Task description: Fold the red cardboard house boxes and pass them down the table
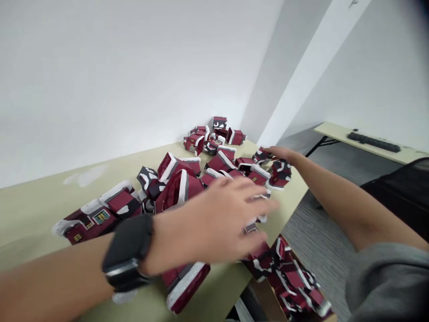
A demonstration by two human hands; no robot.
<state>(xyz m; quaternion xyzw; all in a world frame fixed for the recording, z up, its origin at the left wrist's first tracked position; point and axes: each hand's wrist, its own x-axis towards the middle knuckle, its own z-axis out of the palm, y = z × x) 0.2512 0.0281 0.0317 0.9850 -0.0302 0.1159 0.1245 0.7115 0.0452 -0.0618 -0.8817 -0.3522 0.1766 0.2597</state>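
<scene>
Many small dark red house-shaped pieces with white, snow-like edges (120, 203) lie heaped on a pale table (100, 172). My left hand (223, 219), with a black watch on its wrist, is over the front of the heap. Its fingers are spread and somewhat blurred, with nothing seen in them. My right hand (279, 154) reaches to the far right edge of the heap. Its fingertips are at a dark red and black piece (261, 155), and another piece (280, 173) lies just below the hand. The fingers are partly hidden, so their grip cannot be made out.
An open cardboard box (264, 293) full of similar pieces is on the lower right, below the table edge. A white wall (117, 80) runs behind the table. Farther right are a second table (345, 134) bearing a black object and a black chair (398, 192).
</scene>
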